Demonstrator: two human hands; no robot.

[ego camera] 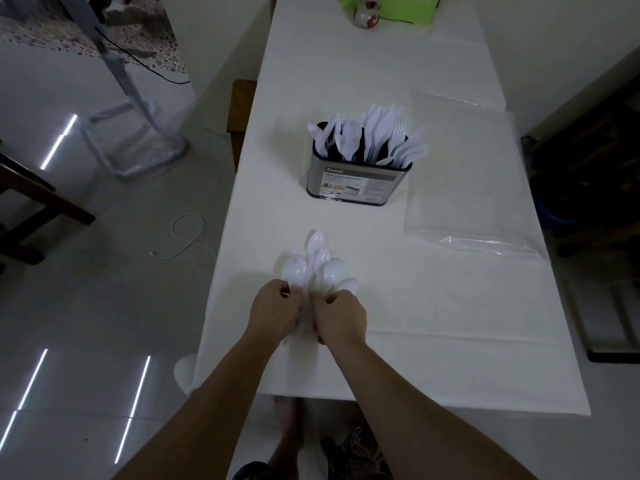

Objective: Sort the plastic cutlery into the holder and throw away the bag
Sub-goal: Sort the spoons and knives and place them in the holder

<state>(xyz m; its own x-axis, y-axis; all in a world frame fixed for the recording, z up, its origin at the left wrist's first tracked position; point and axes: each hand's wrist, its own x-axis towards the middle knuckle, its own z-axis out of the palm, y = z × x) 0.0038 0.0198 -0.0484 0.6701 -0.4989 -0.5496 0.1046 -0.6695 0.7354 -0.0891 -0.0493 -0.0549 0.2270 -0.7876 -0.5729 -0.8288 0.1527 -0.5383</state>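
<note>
White plastic spoons [318, 263] fan out just above the centre of the frame, their handles gathered between two hands low on the desk [450, 323]. The left hand [275, 311] has its fingers [285, 289] curled shut around the handles on one side, and the right hand [341, 318] closes on the same bundle from the other, so both grip the spoons together; the bowls point away from the person. Judging by this, the step in hand is squaring up the last loose spoons into one bunch before they go in. Farther up the frame, near the middle, stands the holder [358, 178], a metal box with a paper label, already bristling with spoons, forks and knives in its compartments. Next, the bunch likely needs lifting clear of the desk and lowering handles-first into the spoon section at the holder's left, without snagging the cutlery already standing there. To the right of the holder lies the clear plastic bag [464, 188], flat and apparently empty, not yet thrown away.
</note>
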